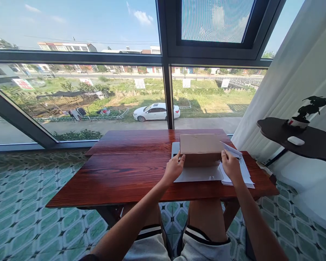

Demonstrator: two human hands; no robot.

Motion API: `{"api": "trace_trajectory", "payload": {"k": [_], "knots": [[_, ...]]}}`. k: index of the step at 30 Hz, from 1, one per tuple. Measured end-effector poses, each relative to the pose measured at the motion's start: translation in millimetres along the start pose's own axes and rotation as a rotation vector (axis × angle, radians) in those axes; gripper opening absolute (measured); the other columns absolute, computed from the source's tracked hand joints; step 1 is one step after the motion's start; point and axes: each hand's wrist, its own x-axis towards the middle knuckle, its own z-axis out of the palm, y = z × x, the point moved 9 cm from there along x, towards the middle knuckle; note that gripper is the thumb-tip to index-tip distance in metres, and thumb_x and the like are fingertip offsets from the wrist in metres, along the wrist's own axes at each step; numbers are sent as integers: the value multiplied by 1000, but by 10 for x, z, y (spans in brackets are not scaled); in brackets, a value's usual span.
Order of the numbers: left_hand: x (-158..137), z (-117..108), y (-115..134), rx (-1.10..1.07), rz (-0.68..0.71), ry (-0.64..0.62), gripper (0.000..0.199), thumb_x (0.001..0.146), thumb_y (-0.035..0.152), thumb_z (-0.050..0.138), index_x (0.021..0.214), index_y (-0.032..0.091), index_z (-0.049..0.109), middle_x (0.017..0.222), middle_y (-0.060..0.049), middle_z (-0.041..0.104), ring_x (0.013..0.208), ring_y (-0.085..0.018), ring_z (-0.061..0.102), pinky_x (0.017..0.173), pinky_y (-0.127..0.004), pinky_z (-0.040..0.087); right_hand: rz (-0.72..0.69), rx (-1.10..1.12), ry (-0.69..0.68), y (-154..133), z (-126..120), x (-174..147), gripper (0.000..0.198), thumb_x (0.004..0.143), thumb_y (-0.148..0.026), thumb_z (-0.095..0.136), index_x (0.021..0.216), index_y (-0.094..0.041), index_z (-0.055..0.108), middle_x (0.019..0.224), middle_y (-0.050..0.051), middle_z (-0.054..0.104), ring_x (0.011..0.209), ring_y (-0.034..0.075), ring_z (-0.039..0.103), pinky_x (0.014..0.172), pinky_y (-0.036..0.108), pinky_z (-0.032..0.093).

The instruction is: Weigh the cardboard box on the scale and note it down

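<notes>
A: Where's it at? Big red surface (130,174) by the window, box (200,148) sitting at its far right side.

B: Box looks shut, lid down, lying on white sheets (198,174). Left hand (174,167) grasps its left end, right hand (232,166) pinches the right corner by loose papers (244,170). I'd say barely started, nothing's out of it yet.

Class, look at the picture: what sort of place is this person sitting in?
Probably a room in a home, by a big window over a street. Both hands grip a cardboard box on a wooden table; a curtain hangs beside it.
</notes>
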Motion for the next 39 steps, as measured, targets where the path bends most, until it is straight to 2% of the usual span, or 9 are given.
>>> {"api": "trace_trajectory", "payload": {"k": [5,9,16,21,26,30,34,39], "knots": [[-30,-33,-19,0,-31,37,56,100,55,27,136,25,58,119,-10,72,111,-30,65,76,-32,36,13,-10,57,-94,-82,-40,66,94,-57,30,122,-13,71,121,19,69,111,38,64,90,43,44],[-90,-101,-36,12,-52,59,53,101,54,29,128,25,64,113,-9,73,103,-30,67,73,-32,31,-14,14,91,-239,-132,-70,69,91,-59,33,121,-11,73,119,19,70,114,37,64,94,43,45],[-225,-487,-164,13,-76,142,55,102,56,25,133,28,61,108,-7,74,100,-26,66,73,-30,31,-71,75,93,-531,-13,-178,79,88,-64,34,127,-6,71,131,18,65,126,38,59,106,47,44],[-329,-820,-413,-32,-108,216,60,101,59,20,119,26,67,102,-7,74,87,-22,65,69,-30,32,-164,126,40,-840,206,-300,71,94,-64,38,125,-10,72,132,15,65,126,34,60,106,44,46],[-502,-1214,-746,-104,-148,343,61,98,63,24,107,23,68,92,-7,72,80,-20,63,68,-30,32,-266,167,-13,-1243,465,-455,67,97,-64,38,119,-13,75,132,14,66,126,32,61,104,42,48],[-721,-1547,-1019,-70,-220,432,60,96,64,25,93,23,68,79,-6,68,79,-20,62,69,-30,32,-290,216,-153,-1520,781,-624,66,99,-65,35,119,-15,74,132,13,66,123,31,62,96,40,50],[-926,-1815,-1297,-26,-308,499,59,96,63,26,99,24,69,87,-7,71,84,-22,65,73,-31,34,-327,258,-252,-1735,1102,-801,61,102,-62,32,108,-17,73,126,13,68,113,29,65,94,39,48],[-1088,-1992,-1630,64,-442,531,58,96,60,26,106,25,71,99,-10,74,96,-27,66,77,-33,36,-359,282,-321,-1886,1410,-958,53,105,-53,30,96,-18,69,114,9,70,99,25,64,85,36,44]]}}
